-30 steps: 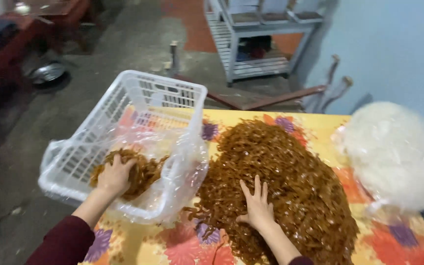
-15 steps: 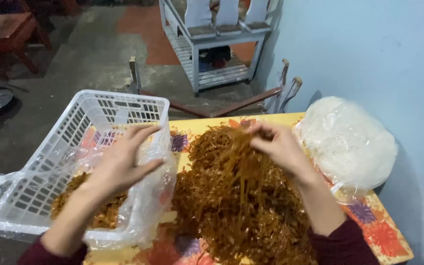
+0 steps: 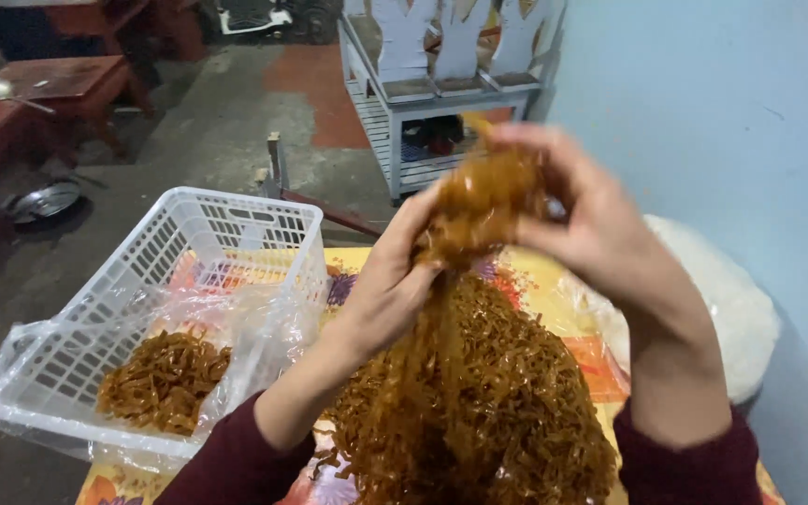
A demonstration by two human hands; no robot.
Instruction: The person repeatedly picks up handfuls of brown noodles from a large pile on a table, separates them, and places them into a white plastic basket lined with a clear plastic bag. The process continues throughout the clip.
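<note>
Your left hand (image 3: 395,281) and right hand (image 3: 591,224) both close their fingers on a clump of brown strips (image 3: 483,201), lifted at 12 o'clock above the pile (image 3: 474,402). The basket (image 3: 95,318) is at 9 o'clock.

Your table (image 3: 600,360): yellow floral-cloth top. Directly on it: heap of brown shredded strips (image 3: 479,402), white plastic lattice basket lined with clear film (image 3: 170,309), white lumpy plastic sack (image 3: 722,309) at right edge.
</note>
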